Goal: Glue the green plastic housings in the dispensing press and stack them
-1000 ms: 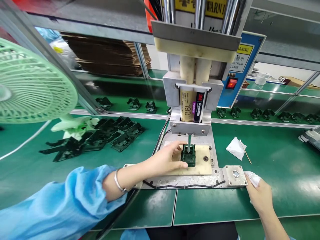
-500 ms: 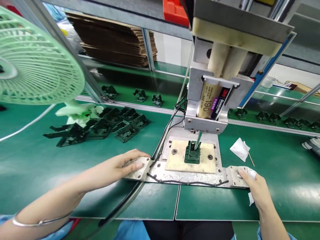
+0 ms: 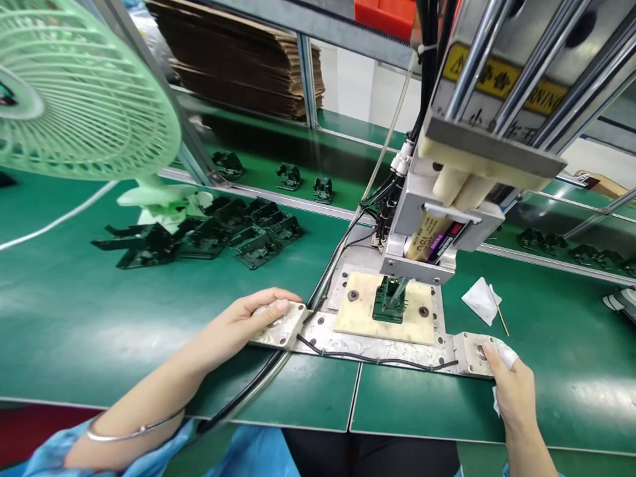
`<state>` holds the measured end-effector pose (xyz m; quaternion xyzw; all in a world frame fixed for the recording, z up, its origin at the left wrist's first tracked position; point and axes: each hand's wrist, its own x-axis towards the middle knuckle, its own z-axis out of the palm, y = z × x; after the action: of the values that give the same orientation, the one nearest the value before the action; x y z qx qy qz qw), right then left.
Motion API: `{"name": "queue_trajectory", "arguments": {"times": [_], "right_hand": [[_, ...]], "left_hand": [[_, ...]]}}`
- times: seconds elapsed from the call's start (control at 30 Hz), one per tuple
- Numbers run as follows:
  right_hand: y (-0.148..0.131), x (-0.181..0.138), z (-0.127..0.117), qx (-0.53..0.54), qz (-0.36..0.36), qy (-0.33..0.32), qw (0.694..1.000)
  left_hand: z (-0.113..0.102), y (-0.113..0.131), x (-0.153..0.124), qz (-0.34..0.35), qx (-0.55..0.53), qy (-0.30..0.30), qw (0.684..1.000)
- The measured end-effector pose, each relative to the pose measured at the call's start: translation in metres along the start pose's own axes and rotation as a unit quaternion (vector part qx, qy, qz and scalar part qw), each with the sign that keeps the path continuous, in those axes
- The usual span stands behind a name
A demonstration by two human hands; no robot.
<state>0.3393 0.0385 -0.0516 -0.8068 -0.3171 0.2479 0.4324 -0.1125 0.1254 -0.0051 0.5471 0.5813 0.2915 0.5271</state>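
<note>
My left hand (image 3: 261,318) grips the left button block (image 3: 292,324) of a metal base, thumb over its top and fingers along the far edge. My right hand (image 3: 514,387) holds the right button block (image 3: 470,354), thumb on the round button. White wrapping or tissue (image 3: 507,356) shows at the right fingers; which, I cannot tell. Between the hands, a dark green plastic part (image 3: 387,311) sits on a cream fixture plate (image 3: 352,321). The glue dispenser (image 3: 417,265) stands over it, its nozzle (image 3: 400,288) reaching down to the part.
Several dark plastic parts (image 3: 258,245) lie at left beside a green fan (image 3: 99,99). More stand along the rear ledge (image 3: 291,175). Black cables (image 3: 258,384) run past my left hand. A white wipe (image 3: 479,301) and a thin stick (image 3: 499,311) lie at right.
The dispenser head has come down along its rods, with its nozzle lower at the part. The camera view has shifted slightly. Both hands stay on their button blocks.
</note>
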Motion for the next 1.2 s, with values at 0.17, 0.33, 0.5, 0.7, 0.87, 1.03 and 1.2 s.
{"name": "queue_trajectory", "arguments": {"times": [0.17, 0.33, 0.5, 0.7, 0.87, 1.03, 1.2], "right_hand": [[-0.007, -0.003, -0.001, 0.003, 0.004, 0.009, 1.000], [-0.006, -0.003, -0.001, 0.001, -0.005, 0.017, 1.000], [0.000, 0.001, -0.004, -0.001, -0.008, -0.004, 1.000], [0.003, 0.003, -0.004, -0.004, -0.007, -0.006, 1.000], [0.003, 0.002, -0.004, -0.007, 0.000, -0.004, 1.000], [0.005, 0.003, -0.004, -0.015, -0.009, -0.003, 1.000], [0.007, 0.004, -0.004, -0.024, -0.023, -0.008, 0.999]], "left_hand": [[-0.002, 0.000, 0.000, 0.002, -0.004, -0.009, 1.000], [-0.004, -0.007, 0.005, 0.008, 0.015, 0.004, 1.000], [0.003, -0.002, 0.001, 0.018, 0.007, 0.028, 0.999], [0.008, 0.007, -0.005, 0.017, 0.010, 0.045, 0.999], [0.007, 0.006, -0.004, 0.008, 0.001, 0.035, 0.999], [0.008, 0.006, -0.005, 0.004, -0.018, 0.038, 0.999], [0.008, 0.007, -0.005, 0.006, -0.012, 0.040, 0.999]]}}
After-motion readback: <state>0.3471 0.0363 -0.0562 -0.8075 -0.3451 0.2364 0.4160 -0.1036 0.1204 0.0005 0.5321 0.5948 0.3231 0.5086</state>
